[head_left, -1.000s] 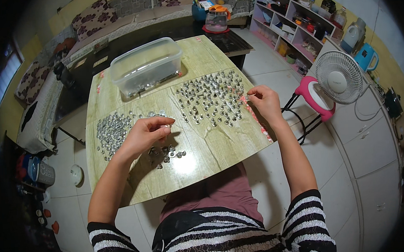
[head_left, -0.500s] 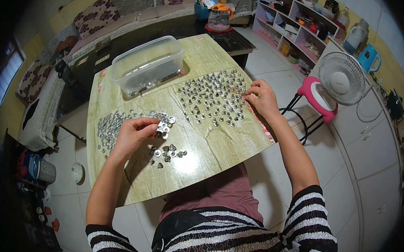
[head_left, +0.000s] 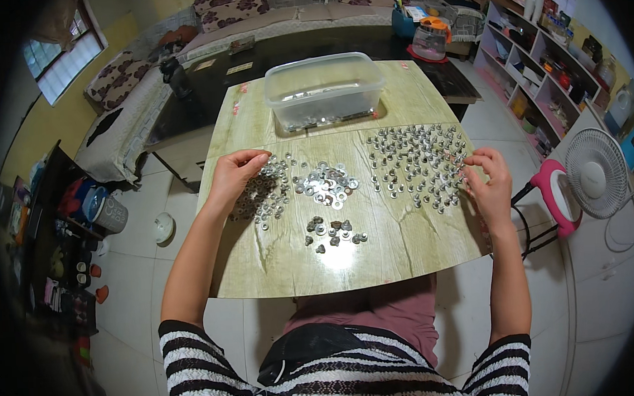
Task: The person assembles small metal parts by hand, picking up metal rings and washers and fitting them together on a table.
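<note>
Fingers of the left hand (head_left: 235, 175) pinch at the washer heap (head_left: 263, 193) at nine o'clock, the right hand (head_left: 490, 185) nips one small piece beside the stood-up spread (head_left: 415, 160) at three o'clock; sorting looks roughly half done.

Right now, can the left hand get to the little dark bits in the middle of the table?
Probably yes. The left hand sits over the left pile, and only bare table lies between it and the small dark pieces.
</note>
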Tool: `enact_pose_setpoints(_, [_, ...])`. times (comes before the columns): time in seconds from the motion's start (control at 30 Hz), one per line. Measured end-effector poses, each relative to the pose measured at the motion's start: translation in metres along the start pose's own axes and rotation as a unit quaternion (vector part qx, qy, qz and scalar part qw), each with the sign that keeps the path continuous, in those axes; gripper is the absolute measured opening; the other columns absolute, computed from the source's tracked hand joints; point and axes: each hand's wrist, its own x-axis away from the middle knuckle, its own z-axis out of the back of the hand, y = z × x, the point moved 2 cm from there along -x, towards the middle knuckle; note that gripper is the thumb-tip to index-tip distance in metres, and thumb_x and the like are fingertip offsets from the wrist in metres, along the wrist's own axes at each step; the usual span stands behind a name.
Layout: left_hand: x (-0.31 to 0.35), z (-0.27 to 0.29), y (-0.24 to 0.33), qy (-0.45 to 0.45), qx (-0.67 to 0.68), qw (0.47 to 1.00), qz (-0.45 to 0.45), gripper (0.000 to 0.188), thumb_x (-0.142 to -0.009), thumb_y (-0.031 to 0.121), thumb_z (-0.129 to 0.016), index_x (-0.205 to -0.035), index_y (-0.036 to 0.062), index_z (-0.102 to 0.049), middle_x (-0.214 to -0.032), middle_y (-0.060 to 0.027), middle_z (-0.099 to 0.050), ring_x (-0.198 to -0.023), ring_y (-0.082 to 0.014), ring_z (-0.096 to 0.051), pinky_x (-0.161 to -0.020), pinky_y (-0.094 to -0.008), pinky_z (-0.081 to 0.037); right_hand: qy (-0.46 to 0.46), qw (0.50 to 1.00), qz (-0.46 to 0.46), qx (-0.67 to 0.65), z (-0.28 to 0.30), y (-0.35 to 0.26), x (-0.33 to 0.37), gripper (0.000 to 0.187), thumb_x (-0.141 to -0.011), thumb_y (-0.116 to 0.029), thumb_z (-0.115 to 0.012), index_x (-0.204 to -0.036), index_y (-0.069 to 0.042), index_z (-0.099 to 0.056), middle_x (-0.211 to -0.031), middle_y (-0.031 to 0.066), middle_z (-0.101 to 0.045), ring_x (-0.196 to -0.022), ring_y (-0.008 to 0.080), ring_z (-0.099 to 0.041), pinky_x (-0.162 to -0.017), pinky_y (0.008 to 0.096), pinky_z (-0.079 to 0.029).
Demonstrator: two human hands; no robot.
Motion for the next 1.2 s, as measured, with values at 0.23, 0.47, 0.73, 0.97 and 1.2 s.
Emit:
enact_pose_setpoints(0.23, [-0.016,0.003,-0.023,0.002,-0.116,0.992,-0.039,0.019,-0.076,0.013,-0.063,-0.089,-0.0005,-0.063,-0.080,-0.0051,-0.063,-0.069,-0.0081,-0.055,-0.064,-0.0212,-0.044,-0.101,0.990,0.052,-0.086,-0.033,-0.051,0.018,0.008,-0.067,-0.005,-0.059,-0.075,-0.002,-0.060,-0.086,0.0107,-0.054,-0.084,0.0248,-0.052,-0.074,0.0321,-0.042])
enact_pose_setpoints(0.47, [-0.008,-0.007,-0.012,0.016,-0.283,0.948,-0.144,0.012,-0.072,0.012,-0.064,-0.081,0.0041,-0.065,-0.079,-0.0096,-0.061,-0.071,-0.0203,-0.058,-0.064,-0.0284,-0.045,-0.208,0.967,0.065,-0.136,-0.066,-0.081,0.033,0.009,-0.067,-0.007,-0.060,-0.075,-0.003,-0.060,-0.084,0.0081,-0.054,-0.083,0.0241,-0.051,-0.075,0.0328,-0.041])
enact_pose_setpoints(0.73, [-0.004,-0.007,-0.012,0.009,-0.303,0.941,-0.153,0.012,-0.072,0.009,-0.064,-0.083,0.0052,-0.065,-0.076,-0.0062,-0.058,-0.069,-0.0154,-0.054,-0.064,-0.0252,-0.043,-0.265,0.950,0.054,-0.156,-0.079,-0.091,0.040,0.010,-0.067,-0.009,-0.060,-0.076,-0.004,-0.061,-0.087,0.0082,-0.054,-0.085,0.0246,-0.052,-0.075,0.0326,-0.042])
enact_pose_setpoints(0.97, [0.008,-0.016,0.006,-0.019,-0.257,0.953,-0.159,0.012,-0.076,0.010,-0.060,-0.087,0.0048,-0.063,-0.083,-0.0055,-0.057,-0.074,-0.0130,-0.054,-0.065,-0.0233,-0.042,-0.300,0.940,0.068,-0.146,-0.081,-0.088,0.051,0.015,-0.063,-0.008,-0.067,-0.076,-0.005,-0.061,-0.086,0.0067,-0.055,-0.083,0.0212,-0.054,-0.072,0.0294,-0.044])
enact_pose_setpoints(1.2, [0.042,-0.061,0.030,-0.174,-0.070,0.980,-0.065,0.017,-0.078,0.011,-0.060,-0.091,0.0010,-0.062,-0.081,-0.0045,-0.062,-0.071,-0.0081,-0.056,-0.064,-0.0213,-0.046,-0.279,0.927,-0.094,-0.231,-0.084,-0.101,0.046,0.014,-0.066,-0.007,-0.061,-0.079,-0.003,-0.058,-0.071,0.0091,-0.057,-0.066,0.0249,-0.057,-0.062,0.0302,-0.047])
